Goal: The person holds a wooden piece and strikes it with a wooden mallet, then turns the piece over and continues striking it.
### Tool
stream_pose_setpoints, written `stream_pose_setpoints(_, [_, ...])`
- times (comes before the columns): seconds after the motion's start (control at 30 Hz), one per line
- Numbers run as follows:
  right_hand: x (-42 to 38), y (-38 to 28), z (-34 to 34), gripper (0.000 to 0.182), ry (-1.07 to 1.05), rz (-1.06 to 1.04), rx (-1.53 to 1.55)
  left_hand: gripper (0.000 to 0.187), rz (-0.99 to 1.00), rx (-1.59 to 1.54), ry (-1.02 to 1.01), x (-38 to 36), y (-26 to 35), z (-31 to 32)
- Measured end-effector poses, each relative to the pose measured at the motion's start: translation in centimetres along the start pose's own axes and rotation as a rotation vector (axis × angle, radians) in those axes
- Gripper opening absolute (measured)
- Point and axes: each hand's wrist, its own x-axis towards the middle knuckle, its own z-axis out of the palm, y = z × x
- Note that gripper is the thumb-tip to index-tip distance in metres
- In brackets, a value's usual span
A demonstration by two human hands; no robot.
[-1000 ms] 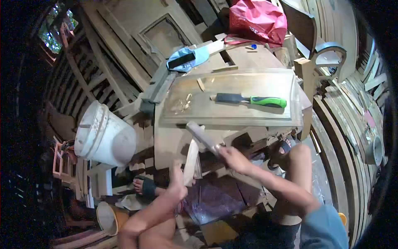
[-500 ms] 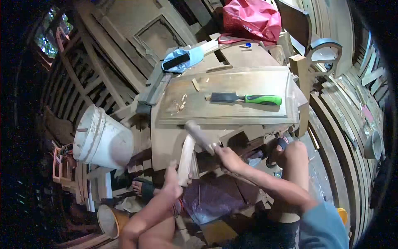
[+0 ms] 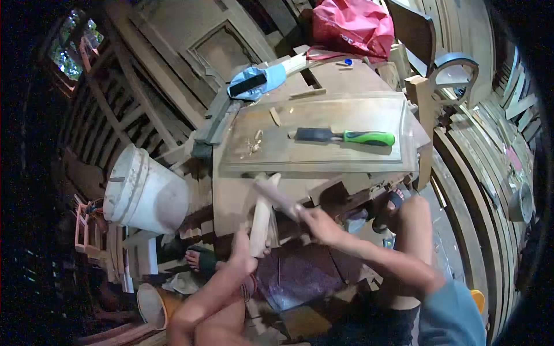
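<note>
My left hand is closed round the lower end of a pale, narrow piece of wood, which slants up over the near part of the worktable. In my right hand is a long, flat, greyish blade-like tool, smeared by motion. It crosses the wood near its upper end in this view; its exact kind cannot be told. Beyond both hands, a chisel with a green and grey handle lies on a panelled board, beside some wood shavings.
A white bucket stands at the left, with a smaller tub below it. A blue cap and a pink bag are at the table's far side. Long timber boards line the right. Purple plastic sheeting lies below the hands.
The blade-like tool has shifted slightly down and left across the wood. The wood's top has risen a little and shows more. The whole view has moved slightly.
</note>
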Motion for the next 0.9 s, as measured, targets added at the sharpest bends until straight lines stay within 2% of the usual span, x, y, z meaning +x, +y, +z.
stream_pose_setpoints(0.03, [0.4, -0.9, -0.1, 0.064, 0.064, 0.049, 0.159, 0.051, 0.004, -0.010, -0.050, 0.2, 0.3, 0.3])
stream_pose_setpoints(0.07, [-0.5, -1.6, 0.0, 0.063, 0.006, 0.110, 0.161, 0.051, 0.004, -0.040, -0.124, -0.1, 0.6, 0.5])
stream_pose_setpoints(0.1, [-0.6, 0.2, 0.8, 0.063, -0.019, -0.151, 0.012, 0.051, 0.006, -0.026, -0.131, -0.4, 1.0, 0.8])
stream_pose_setpoints(0.17, [-0.9, 1.2, 2.1, 0.059, -0.072, -0.404, -0.177, 0.047, 0.030, -0.021, -0.061, -0.6, 1.1, 1.2])
stream_pose_setpoints(0.2, [-1.0, 0.4, 0.8, 0.059, -0.118, -0.206, -0.288, 0.044, -0.002, -0.047, 0.003, -0.4, 0.7, 1.0])
stream_pose_setpoints(0.23, [-1.6, -1.9, -0.5, 0.059, -0.097, -0.131, -0.185, 0.044, -0.015, -0.048, 0.006, -0.4, 0.3, 0.9])
stream_pose_setpoints(0.3, [0.6, -0.2, -0.1, 0.059, 0.020, -0.026, 0.080, 0.045, -0.005, -0.044, -0.036, -0.2, 0.5, 0.8])
stream_pose_setpoints(0.33, [-0.1, -0.5, 0.5, 0.060, 0.009, 0.063, 0.102, 0.044, 0.032, -0.060, -0.092, -0.3, 0.6, 1.0])
stream_pose_setpoints(0.37, [-0.1, 1.5, 1.7, 0.059, -0.048, -0.162, 0.018, 0.044, 0.044, -0.057, -0.090, -0.3, 1.0, 1.1])
stream_pose_setpoints(0.43, [-1.2, 1.6, 1.7, 0.058, -0.159, -0.242, -0.086, 0.040, 0.111, -0.044, 0.122, -0.4, 1.5, 1.4])
stream_pose_setpoints(0.47, [-0.6, 1.3, 0.6, 0.055, -0.122, -0.178, -0.203, 0.036, 0.117, -0.056, 0.017, 0.2, 1.3, 0.7])
stream_pose_setpoints(0.5, [0.4, 1.2, 0.2, 0.056, -0.012, 0.006, -0.186, 0.036, 0.103, -0.059, 0.023, 0.4, 0.6, 0.1])
stream_pose_setpoints(0.57, [1.3, 0.7, -0.1, 0.058, 0.076, 0.013, 0.030, 0.036, 0.082, -0.071, 0.001, -0.3, 1.6, 1.3])
stream_pose_setpoints(0.63, [-0.4, -0.9, -0.5, 0.060, -0.048, -0.005, -0.070, 0.035, 0.095, -0.066, 0.045, -0.2, 1.8, 1.3])
stream_pose_setpoints(0.7, [-0.5, -0.9, -0.4, 0.061, -0.076, -0.054, -0.145, 0.034, 0.067, -0.049, 0.050, -0.3, 1.7, 1.4])
stream_pose_setpoints(0.77, [-1.2, -1.8, -0.5, 0.060, -0.072, 0.120, -0.081, 0.035, 0.057, -0.045, 0.046, -0.9, 2.1, 1.9])
stream_pose_setpoints(0.8, [-1.1, -1.1, 0.0, 0.061, 0.001, 0.034, -0.092, 0.036, 0.071, -0.030, -0.018, -1.1, 2.2, 1.7])
stream_pose_setpoints(0.83, [-1.0, -0.5, 0.4, 0.061, -0.002, 0.034, -0.088, 0.037, 0.087, -0.012, -0.079, -1.3, 2.4, 1.4])
stream_pose_setpoints(0.9, [-0.9, -0.4, 1.0, 0.060, 0.001, -0.068, -0.023, 0.038, 0.056, 0.002, -0.067, -1.4, 2.6, 1.2])
